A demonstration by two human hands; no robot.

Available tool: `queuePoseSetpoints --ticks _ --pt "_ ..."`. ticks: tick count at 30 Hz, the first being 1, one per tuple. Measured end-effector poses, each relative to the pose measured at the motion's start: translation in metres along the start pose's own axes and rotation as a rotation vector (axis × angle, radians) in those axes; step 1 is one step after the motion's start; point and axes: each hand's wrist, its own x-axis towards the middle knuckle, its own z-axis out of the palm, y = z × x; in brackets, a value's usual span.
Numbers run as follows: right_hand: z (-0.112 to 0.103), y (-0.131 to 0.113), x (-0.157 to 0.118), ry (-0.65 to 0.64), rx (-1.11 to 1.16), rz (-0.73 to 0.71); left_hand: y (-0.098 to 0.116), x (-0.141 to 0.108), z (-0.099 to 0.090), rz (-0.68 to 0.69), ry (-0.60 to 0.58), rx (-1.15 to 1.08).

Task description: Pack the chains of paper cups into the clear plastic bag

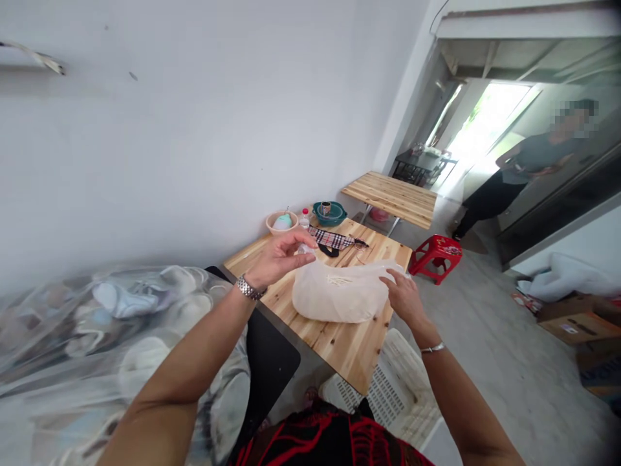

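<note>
A whitish translucent plastic bag [339, 294] with something pale inside lies on the wooden table [334, 346]. My left hand [281, 257], with a metal watch on its wrist, pinches the bag's upper left corner between thumb and fingers. At the bag's upper right end, my right hand [403, 294] grips the edge of the plastic, a bracelet on that wrist. The bag's top edge is stretched between both hands. What exactly fills the bag cannot be made out.
Behind the bag are a checked cloth [334, 238], a bottle [304, 219], a pink bowl [272, 223] and a teal basket [330, 217]. A red stool [435, 259] and white crate [412, 388] stand right. Clear-wrapped goods [145, 349] lie left. A person [526, 158] stands beyond.
</note>
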Motion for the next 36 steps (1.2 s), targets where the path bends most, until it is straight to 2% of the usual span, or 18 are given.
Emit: queuePoseSetpoints --ticks 3,5,8,10,12,13,16,18,20,23,25,27,29,30,33,34,35,36 --pt "-0.009 0.026 -0.01 0.022 0.09 0.127 0.003 -0.021 0.01 0.07 0.064 -0.021" --pt "-0.018 0.039 -0.021 -0.018 0.145 0.245 0.002 -0.031 0.013 0.068 0.139 -0.011" --pt "-0.035 0.036 -0.034 -0.063 0.26 0.38 -0.009 -0.035 0.017 -0.02 0.323 -0.074" --pt "-0.052 0.015 -0.032 0.001 0.431 0.358 -0.017 -0.03 0.025 -0.064 0.392 -0.134" --pt "-0.076 -0.02 -0.018 0.079 0.647 0.244 -0.02 -0.02 0.041 -0.052 0.37 -0.133" --pt "-0.089 -0.04 -0.007 0.088 0.749 0.176 -0.02 -0.015 0.051 -0.026 0.322 -0.103" --pt "-0.124 -0.098 0.031 0.042 1.001 0.038 -0.016 -0.001 0.083 0.085 0.083 0.107" --pt "-0.137 -0.122 0.052 0.032 1.116 0.024 -0.013 0.003 0.097 0.138 0.029 0.263" --pt "-0.141 -0.132 0.066 0.003 1.168 0.033 -0.013 0.001 0.102 0.152 0.085 0.363" --pt "-0.136 -0.13 0.074 -0.043 1.18 0.052 -0.018 -0.009 0.098 0.143 0.121 0.396" --pt "-0.131 -0.127 0.077 0.014 1.179 0.1 -0.024 -0.018 0.098 0.155 0.122 0.372" --pt "-0.127 -0.127 0.079 0.104 1.18 0.167 -0.032 -0.028 0.099 0.145 0.171 0.335" --pt "-0.125 -0.129 0.081 0.143 1.186 0.197 -0.044 -0.037 0.102 0.053 0.213 0.317" --pt "-0.125 -0.13 0.082 0.148 1.18 0.187 -0.051 -0.041 0.103 -0.023 0.194 0.308" --pt "-0.125 -0.131 0.08 0.15 1.129 0.093 -0.072 -0.044 0.102 -0.281 0.011 0.212" --pt "-0.127 -0.13 0.077 0.162 1.106 0.066 -0.077 -0.043 0.101 -0.344 -0.013 0.153" --pt "-0.128 -0.128 0.074 0.181 1.081 0.049 -0.081 -0.04 0.099 -0.39 0.017 0.084" --pt "-0.13 -0.126 0.071 0.204 1.053 0.038 -0.084 -0.036 0.098 -0.419 0.097 0.015"
